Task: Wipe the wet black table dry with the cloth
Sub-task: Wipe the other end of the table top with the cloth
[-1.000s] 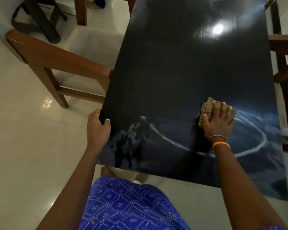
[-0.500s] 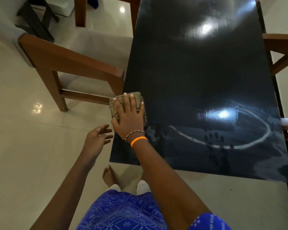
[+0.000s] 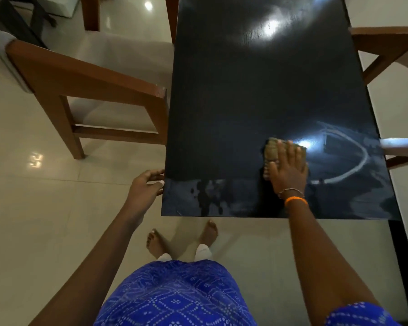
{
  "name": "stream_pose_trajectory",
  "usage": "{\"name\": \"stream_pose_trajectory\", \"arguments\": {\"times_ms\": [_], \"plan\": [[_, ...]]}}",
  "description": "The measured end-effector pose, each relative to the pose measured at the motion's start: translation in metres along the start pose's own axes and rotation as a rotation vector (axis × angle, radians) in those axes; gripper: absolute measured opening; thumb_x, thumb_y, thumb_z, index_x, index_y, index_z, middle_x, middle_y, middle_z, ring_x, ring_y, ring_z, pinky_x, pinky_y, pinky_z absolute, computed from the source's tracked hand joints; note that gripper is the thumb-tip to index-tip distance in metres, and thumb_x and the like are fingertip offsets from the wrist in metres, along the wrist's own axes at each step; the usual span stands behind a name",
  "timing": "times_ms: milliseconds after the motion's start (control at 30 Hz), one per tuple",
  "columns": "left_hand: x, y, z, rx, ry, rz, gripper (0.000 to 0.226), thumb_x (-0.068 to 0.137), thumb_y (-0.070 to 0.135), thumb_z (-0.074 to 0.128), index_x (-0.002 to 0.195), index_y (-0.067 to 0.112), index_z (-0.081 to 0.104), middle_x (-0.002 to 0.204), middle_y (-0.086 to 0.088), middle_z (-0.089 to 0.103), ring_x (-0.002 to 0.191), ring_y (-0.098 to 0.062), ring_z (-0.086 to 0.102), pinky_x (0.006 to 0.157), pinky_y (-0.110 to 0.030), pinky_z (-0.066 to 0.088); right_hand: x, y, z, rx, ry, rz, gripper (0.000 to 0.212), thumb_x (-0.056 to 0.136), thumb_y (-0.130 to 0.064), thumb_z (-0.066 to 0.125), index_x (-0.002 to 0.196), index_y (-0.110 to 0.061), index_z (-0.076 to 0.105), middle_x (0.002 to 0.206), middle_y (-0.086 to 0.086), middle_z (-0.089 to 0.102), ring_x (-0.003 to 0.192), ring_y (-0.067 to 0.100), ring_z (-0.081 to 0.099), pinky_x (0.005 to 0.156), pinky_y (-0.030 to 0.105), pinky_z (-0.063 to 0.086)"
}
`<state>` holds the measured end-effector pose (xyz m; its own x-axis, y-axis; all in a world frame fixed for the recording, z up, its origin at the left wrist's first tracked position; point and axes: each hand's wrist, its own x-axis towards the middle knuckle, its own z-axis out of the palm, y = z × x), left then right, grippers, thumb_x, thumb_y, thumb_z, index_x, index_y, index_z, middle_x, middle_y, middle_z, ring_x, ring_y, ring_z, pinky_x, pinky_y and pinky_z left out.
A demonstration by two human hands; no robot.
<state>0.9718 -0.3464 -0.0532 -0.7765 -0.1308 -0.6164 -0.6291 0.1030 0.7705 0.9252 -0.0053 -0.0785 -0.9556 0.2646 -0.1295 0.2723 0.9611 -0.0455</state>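
A glossy black table [image 3: 257,90] stretches away from me, with pale wet streaks and smears along its near edge and a curved streak at the near right. My right hand [image 3: 289,169] lies flat, fingers spread, pressing a folded brownish cloth [image 3: 272,149] onto the near right part of the tabletop. Most of the cloth is hidden under my palm. My left hand [image 3: 146,184] hovers at the table's near left corner, fingers apart and curled toward the edge, holding nothing.
A wooden chair with a pale seat [image 3: 85,90] stands close against the table's left side. More wooden chair parts [image 3: 386,48] flank the right side. My bare feet [image 3: 181,236] stand on the glossy tiled floor at the table's near edge.
My right hand slid the cloth from the right across to the left edge, then back toward the near right. My left hand let go of the table edge and now hovers beside it.
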Motion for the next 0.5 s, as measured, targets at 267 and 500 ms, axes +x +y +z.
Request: {"name": "stream_pose_trajectory", "arguments": {"times_ms": [267,500], "plan": [[-0.005,-0.015,-0.008,-0.081,-0.015,-0.014,0.029,0.094,0.004,0.047,0.121,0.01,0.057,0.115,-0.006,0.062,0.105,-0.022,0.059,0.083,-0.03,0.05,-0.031,-0.047,0.007,0.005,0.015,0.117,0.069,0.083,-0.041,0.021,0.15,-0.025,0.01,0.159,0.008,0.006,0.146,0.03,0.001,0.114,0.057,0.007],[-0.009,-0.024,-0.019,-0.277,-0.114,-0.104,0.032,0.098,0.002,0.032,0.118,0.003,0.058,0.111,-0.013,0.063,0.097,-0.025,0.062,0.082,-0.03,0.05,-0.11,-0.194,0.027,0.061,-0.047,-0.618,0.064,0.085,-0.042,0.028,0.146,-0.026,0.027,0.157,0.009,0.016,0.146,0.03,0.006,0.112,0.057,-0.003]]}}
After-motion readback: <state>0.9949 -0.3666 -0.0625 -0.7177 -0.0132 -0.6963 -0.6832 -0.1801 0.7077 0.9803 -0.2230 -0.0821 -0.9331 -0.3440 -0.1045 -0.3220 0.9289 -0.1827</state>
